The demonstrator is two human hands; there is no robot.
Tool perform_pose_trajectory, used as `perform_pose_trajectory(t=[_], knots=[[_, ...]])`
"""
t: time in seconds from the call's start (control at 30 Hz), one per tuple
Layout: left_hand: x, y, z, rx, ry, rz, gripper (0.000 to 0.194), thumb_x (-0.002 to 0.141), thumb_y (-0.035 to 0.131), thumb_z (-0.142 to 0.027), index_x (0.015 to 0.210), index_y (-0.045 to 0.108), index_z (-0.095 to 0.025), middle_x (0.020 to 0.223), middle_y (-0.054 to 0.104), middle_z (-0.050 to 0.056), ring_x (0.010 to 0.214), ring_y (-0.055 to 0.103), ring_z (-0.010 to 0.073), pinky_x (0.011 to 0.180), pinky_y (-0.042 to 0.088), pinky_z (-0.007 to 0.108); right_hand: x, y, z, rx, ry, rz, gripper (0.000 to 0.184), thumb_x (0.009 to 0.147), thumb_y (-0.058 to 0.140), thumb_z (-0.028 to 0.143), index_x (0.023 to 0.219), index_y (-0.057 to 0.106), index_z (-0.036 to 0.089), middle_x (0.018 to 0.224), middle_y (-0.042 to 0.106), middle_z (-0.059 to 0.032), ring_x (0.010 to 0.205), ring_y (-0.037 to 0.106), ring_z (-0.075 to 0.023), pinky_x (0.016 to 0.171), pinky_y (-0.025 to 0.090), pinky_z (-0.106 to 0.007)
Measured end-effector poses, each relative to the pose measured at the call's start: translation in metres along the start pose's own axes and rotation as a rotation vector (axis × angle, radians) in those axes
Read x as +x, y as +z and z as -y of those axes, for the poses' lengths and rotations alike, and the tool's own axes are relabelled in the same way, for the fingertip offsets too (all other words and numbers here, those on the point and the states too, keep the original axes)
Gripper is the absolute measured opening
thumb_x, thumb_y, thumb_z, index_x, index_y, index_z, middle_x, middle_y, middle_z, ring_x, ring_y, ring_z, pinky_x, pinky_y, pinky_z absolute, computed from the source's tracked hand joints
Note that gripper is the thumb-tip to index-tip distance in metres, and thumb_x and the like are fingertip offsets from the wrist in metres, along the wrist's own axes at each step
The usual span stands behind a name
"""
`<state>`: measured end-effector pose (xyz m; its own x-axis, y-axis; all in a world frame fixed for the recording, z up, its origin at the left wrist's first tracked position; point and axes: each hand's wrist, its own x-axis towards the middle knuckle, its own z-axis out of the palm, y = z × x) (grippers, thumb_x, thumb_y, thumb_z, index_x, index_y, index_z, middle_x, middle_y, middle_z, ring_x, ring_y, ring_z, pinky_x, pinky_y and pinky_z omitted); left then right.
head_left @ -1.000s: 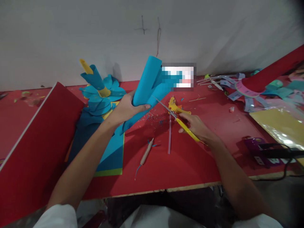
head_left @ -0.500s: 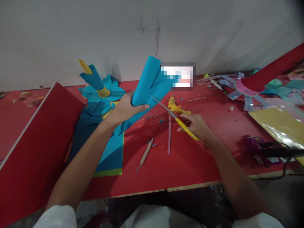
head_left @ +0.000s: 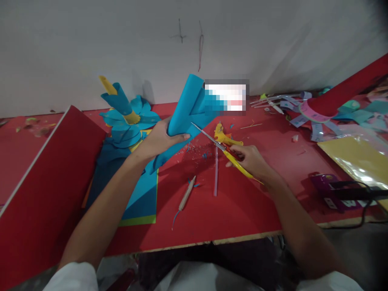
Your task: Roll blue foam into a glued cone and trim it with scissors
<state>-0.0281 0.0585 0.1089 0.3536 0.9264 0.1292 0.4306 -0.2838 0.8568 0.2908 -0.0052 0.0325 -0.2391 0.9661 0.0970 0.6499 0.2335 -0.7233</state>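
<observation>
My left hand (head_left: pixel 165 139) is closed around a rolled blue craft sheet (head_left: pixel 185 103), thumb pressed on its near side. The roll leans up to the right, with a loose flap reaching toward a blurred-out patch. In my right hand (head_left: pixel 247 159) are scissors (head_left: pixel 239 165) with yellow and red handles. Their blade tips lie against or just in front of the blue sheet; whether they cut into it I cannot tell. Beneath the blades rests a yellow glue gun (head_left: pixel 226 135) with a clear glue stick (head_left: pixel 216 171). A wooden-handled tool with a thin curved wire (head_left: pixel 187 194) lies nearer me.
Left of my hand stands a blue and yellow paper flower (head_left: pixel 129 113) beside stacked blue sheets (head_left: pixel 139 208). A red board (head_left: pixel 45 182) leans at far left. To the right are a red tube (head_left: pixel 348 93), a yellow packet (head_left: pixel 354 161) and a purple box (head_left: pixel 327 188). Blue scraps dot the red table (head_left: pixel 236 214).
The blue roll's top has dipped slightly and shifted a little left. Both hands keep nearly the same place, and the scissors still point at the sheet.
</observation>
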Motion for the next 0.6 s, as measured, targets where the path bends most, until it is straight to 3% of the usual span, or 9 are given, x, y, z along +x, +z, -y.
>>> perform_pose_trajectory(t=[0.3,0.47,0.6], knots=[[-0.0013,-0.0005,-0.0023,-0.042,-0.011,0.024,0.052,0.077,0.088,-0.054,0.113,0.075,-0.019,0.109,0.081,0.007,0.102,0.076,0.0299,0.086,0.066,0.04,0.0009,-0.0011,0.0045,-0.034,0.055,0.126,0.039,0.077,0.08,0.053,0.089,0.056,0.024,0.078,0.054,0.002,0.065,0.043,-0.0153,0.059,0.036,-0.031],[-0.003,0.0007,-0.0014,-0.071,-0.005,0.065,0.05,0.078,0.088,-0.055,0.113,0.076,-0.021,0.105,0.082,0.005,0.096,0.076,0.0281,0.081,0.066,0.038,0.001,0.0031,0.0022,-0.025,0.035,0.125,0.041,0.077,0.08,0.052,0.09,0.053,0.024,0.082,0.059,0.0003,0.069,0.044,-0.0162,0.061,0.038,-0.031],[-0.0039,0.0022,-0.002,-0.11,-0.035,0.116,0.054,0.075,0.09,-0.057,0.114,0.077,-0.022,0.107,0.082,0.004,0.1,0.076,0.0294,0.086,0.066,0.041,0.0016,0.0038,0.0001,-0.027,-0.005,0.108,0.041,0.078,0.079,0.055,0.084,0.054,0.024,0.08,0.058,0.0002,0.066,0.041,-0.0156,0.059,0.035,-0.03]])
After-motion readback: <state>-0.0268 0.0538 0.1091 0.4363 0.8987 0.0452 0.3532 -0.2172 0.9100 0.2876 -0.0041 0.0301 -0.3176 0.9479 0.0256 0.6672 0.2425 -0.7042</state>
